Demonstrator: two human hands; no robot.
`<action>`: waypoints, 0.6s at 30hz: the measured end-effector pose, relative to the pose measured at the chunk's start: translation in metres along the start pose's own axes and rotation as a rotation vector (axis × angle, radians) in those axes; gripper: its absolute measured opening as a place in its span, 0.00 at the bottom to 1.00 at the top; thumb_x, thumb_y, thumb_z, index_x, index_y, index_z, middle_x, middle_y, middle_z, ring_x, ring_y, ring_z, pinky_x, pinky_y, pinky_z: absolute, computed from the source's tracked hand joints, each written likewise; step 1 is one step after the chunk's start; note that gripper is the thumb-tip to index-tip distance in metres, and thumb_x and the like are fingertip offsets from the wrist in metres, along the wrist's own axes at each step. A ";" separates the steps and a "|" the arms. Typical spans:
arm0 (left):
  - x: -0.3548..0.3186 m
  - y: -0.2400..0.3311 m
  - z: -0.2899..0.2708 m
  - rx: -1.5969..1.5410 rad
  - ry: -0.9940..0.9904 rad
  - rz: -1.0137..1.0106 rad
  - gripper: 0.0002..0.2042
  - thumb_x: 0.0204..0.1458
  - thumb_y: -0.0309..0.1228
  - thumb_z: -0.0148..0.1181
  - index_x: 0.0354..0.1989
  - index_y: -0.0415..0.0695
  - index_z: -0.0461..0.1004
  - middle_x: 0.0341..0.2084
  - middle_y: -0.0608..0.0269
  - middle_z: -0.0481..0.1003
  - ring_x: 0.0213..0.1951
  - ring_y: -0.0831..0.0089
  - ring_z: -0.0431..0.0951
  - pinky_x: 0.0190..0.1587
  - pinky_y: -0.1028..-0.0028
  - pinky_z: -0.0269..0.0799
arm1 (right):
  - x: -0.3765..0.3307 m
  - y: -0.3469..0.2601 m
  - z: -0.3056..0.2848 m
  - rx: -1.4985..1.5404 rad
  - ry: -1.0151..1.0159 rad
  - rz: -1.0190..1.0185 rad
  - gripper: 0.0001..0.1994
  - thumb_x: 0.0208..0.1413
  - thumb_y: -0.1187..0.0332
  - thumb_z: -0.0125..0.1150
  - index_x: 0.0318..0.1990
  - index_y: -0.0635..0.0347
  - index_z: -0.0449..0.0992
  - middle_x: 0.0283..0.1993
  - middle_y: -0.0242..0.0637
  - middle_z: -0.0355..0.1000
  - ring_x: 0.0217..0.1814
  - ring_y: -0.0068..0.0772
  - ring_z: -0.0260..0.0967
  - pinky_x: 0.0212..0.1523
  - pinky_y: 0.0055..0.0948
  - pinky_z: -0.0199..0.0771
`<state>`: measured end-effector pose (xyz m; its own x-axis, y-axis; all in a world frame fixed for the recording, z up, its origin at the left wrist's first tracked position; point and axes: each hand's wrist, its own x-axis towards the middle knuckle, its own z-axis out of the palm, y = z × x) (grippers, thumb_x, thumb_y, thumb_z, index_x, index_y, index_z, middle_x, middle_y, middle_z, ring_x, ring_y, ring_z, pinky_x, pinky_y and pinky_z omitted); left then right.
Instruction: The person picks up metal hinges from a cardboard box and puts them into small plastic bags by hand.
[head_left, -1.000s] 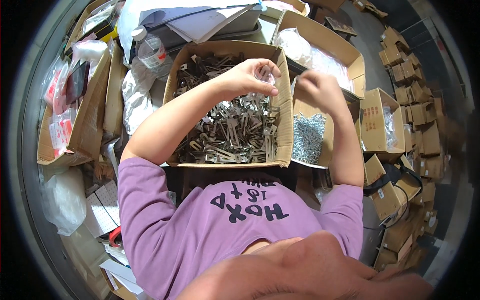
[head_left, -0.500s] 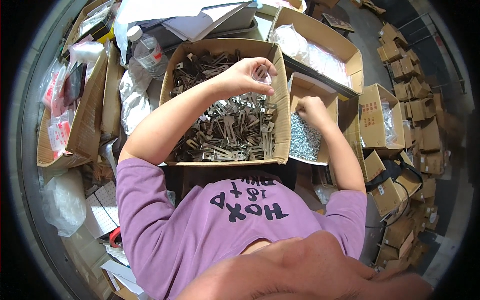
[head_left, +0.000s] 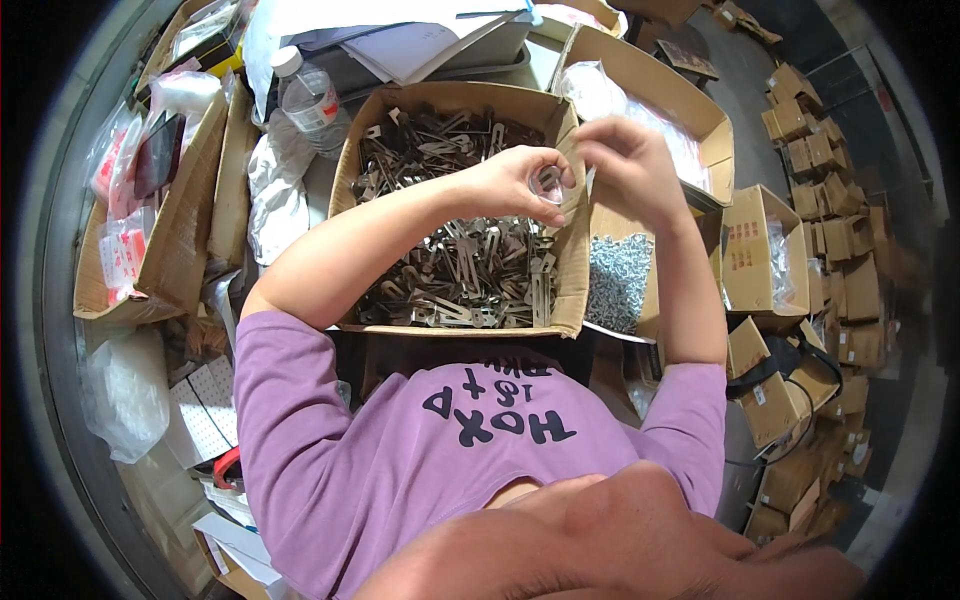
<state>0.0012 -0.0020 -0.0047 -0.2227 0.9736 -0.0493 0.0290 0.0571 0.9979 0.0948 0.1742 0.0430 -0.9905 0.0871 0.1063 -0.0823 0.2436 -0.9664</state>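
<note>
My left hand (head_left: 530,183) is closed around a small clear plastic thing (head_left: 547,184) with a rounded opening; I cannot make out whether it is a bag or a cup. It is above the right side of a cardboard box (head_left: 572,290) filled with slotted flat metal pieces (head_left: 460,270). My right hand (head_left: 635,170) is raised just right of the left hand, its fingers pointing toward it. Motion blurs those fingers, so whatever they may hold does not show. Below it, a smaller white-lined carton (head_left: 612,215) holds many small silvery screws (head_left: 617,283).
A clear plastic bottle (head_left: 307,100) stands beyond the metal pieces' box at left. Beyond the right hand is an open box (head_left: 715,110) with clear plastic bags. A box of packets (head_left: 185,230) stands at far left. Stacked cartons (head_left: 850,270) line the right.
My right hand has lifted out of the screw carton and moved away from me, up beside the left hand. The left hand has shifted slightly right and toward me, still holding the clear plastic thing.
</note>
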 end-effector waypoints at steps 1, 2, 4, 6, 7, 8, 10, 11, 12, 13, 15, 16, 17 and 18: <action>0.001 -0.003 -0.001 0.012 0.009 0.019 0.21 0.40 0.27 0.71 0.41 0.44 0.67 0.24 0.76 0.65 0.29 0.88 0.65 0.31 0.85 0.65 | 0.016 0.001 -0.007 -0.237 0.071 -0.113 0.08 0.50 0.72 0.61 0.35 0.67 0.77 0.31 0.33 0.76 0.34 0.19 0.70 0.37 0.22 0.70; 0.002 -0.001 -0.002 0.014 0.012 0.021 0.21 0.40 0.27 0.71 0.41 0.44 0.67 0.24 0.76 0.65 0.29 0.88 0.65 0.31 0.85 0.65 | 0.035 0.013 -0.018 -0.404 0.172 -0.163 0.08 0.50 0.70 0.61 0.35 0.65 0.78 0.31 0.39 0.77 0.34 0.25 0.73 0.37 0.24 0.71; 0.004 0.005 -0.003 -0.030 0.026 -0.035 0.21 0.40 0.28 0.71 0.41 0.44 0.67 0.23 0.76 0.65 0.29 0.87 0.66 0.30 0.84 0.65 | 0.066 0.030 -0.036 -0.748 0.201 -0.127 0.08 0.49 0.70 0.60 0.37 0.60 0.79 0.34 0.45 0.76 0.37 0.37 0.75 0.39 0.29 0.73; 0.006 0.006 -0.007 0.008 0.035 -0.017 0.20 0.41 0.28 0.71 0.41 0.44 0.68 0.24 0.75 0.65 0.29 0.87 0.66 0.30 0.84 0.65 | 0.095 0.066 -0.051 -1.056 0.100 -0.137 0.09 0.48 0.71 0.59 0.38 0.55 0.80 0.36 0.47 0.75 0.40 0.45 0.74 0.42 0.35 0.73; 0.005 0.001 -0.010 -0.003 0.050 -0.021 0.20 0.41 0.29 0.71 0.41 0.44 0.68 0.24 0.75 0.66 0.29 0.87 0.66 0.30 0.84 0.66 | 0.106 0.070 -0.043 -1.148 0.034 -0.016 0.11 0.47 0.72 0.57 0.39 0.52 0.79 0.39 0.47 0.75 0.43 0.46 0.73 0.46 0.37 0.72; 0.004 -0.004 -0.012 -0.014 0.063 -0.024 0.20 0.41 0.29 0.71 0.41 0.44 0.68 0.24 0.75 0.66 0.29 0.87 0.66 0.30 0.83 0.66 | 0.112 0.067 -0.038 -1.211 -0.115 0.002 0.12 0.48 0.71 0.55 0.42 0.52 0.79 0.43 0.47 0.74 0.47 0.46 0.72 0.48 0.37 0.70; 0.009 -0.004 -0.012 -0.001 0.054 0.028 0.19 0.41 0.29 0.71 0.40 0.44 0.68 0.25 0.74 0.67 0.29 0.86 0.66 0.31 0.83 0.65 | 0.129 0.095 -0.048 -1.264 -0.162 -0.024 0.13 0.49 0.68 0.54 0.42 0.55 0.78 0.45 0.48 0.73 0.50 0.46 0.70 0.50 0.37 0.69; 0.007 -0.006 -0.014 -0.016 0.061 0.035 0.19 0.41 0.29 0.71 0.40 0.44 0.68 0.25 0.74 0.67 0.29 0.86 0.66 0.31 0.83 0.65 | 0.135 0.088 -0.040 -1.257 -0.200 0.065 0.14 0.48 0.68 0.53 0.42 0.53 0.78 0.44 0.47 0.73 0.47 0.46 0.72 0.47 0.38 0.71; 0.006 -0.006 -0.014 -0.030 0.060 0.045 0.19 0.41 0.29 0.71 0.40 0.43 0.68 0.26 0.74 0.67 0.29 0.86 0.66 0.31 0.83 0.65 | 0.134 0.081 -0.034 -1.257 -0.204 0.060 0.14 0.48 0.68 0.53 0.42 0.53 0.78 0.44 0.47 0.73 0.47 0.46 0.72 0.47 0.38 0.71; 0.005 -0.006 -0.015 -0.060 0.062 0.039 0.19 0.41 0.29 0.71 0.40 0.44 0.68 0.27 0.74 0.67 0.30 0.86 0.66 0.32 0.83 0.64 | 0.131 0.074 -0.029 -1.327 -0.218 0.084 0.13 0.48 0.68 0.53 0.41 0.54 0.78 0.44 0.46 0.74 0.47 0.46 0.72 0.46 0.38 0.72; 0.005 -0.003 -0.015 -0.041 0.072 0.038 0.19 0.41 0.29 0.71 0.40 0.44 0.68 0.27 0.74 0.67 0.30 0.86 0.66 0.32 0.83 0.64 | 0.131 0.071 -0.027 -1.403 -0.200 0.128 0.12 0.47 0.70 0.53 0.39 0.54 0.78 0.41 0.47 0.74 0.45 0.47 0.72 0.45 0.39 0.72; 0.006 -0.002 -0.015 -0.023 0.081 0.037 0.19 0.41 0.29 0.71 0.40 0.44 0.68 0.27 0.73 0.67 0.30 0.85 0.66 0.32 0.83 0.64 | 0.129 0.069 -0.029 -1.405 -0.200 0.128 0.12 0.47 0.70 0.53 0.39 0.54 0.78 0.41 0.47 0.74 0.45 0.47 0.72 0.45 0.39 0.72; 0.005 -0.001 -0.016 -0.024 0.084 0.038 0.19 0.41 0.29 0.71 0.40 0.44 0.68 0.27 0.73 0.67 0.30 0.85 0.66 0.32 0.83 0.64 | 0.125 0.063 -0.027 -1.417 -0.217 0.066 0.11 0.47 0.70 0.53 0.38 0.53 0.79 0.40 0.47 0.74 0.44 0.47 0.72 0.44 0.39 0.72; 0.005 -0.001 -0.016 -0.027 0.089 0.041 0.20 0.41 0.29 0.71 0.40 0.44 0.68 0.27 0.73 0.67 0.30 0.85 0.66 0.32 0.82 0.64 | 0.121 0.059 -0.026 -1.427 -0.234 0.004 0.11 0.47 0.70 0.54 0.38 0.52 0.79 0.38 0.47 0.74 0.44 0.48 0.72 0.44 0.40 0.72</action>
<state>-0.0158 -0.0011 -0.0051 -0.3079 0.9514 -0.0057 0.0141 0.0106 0.9998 -0.0271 0.2247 0.0048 -0.9969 -0.0333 -0.0708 -0.0405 0.9940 0.1020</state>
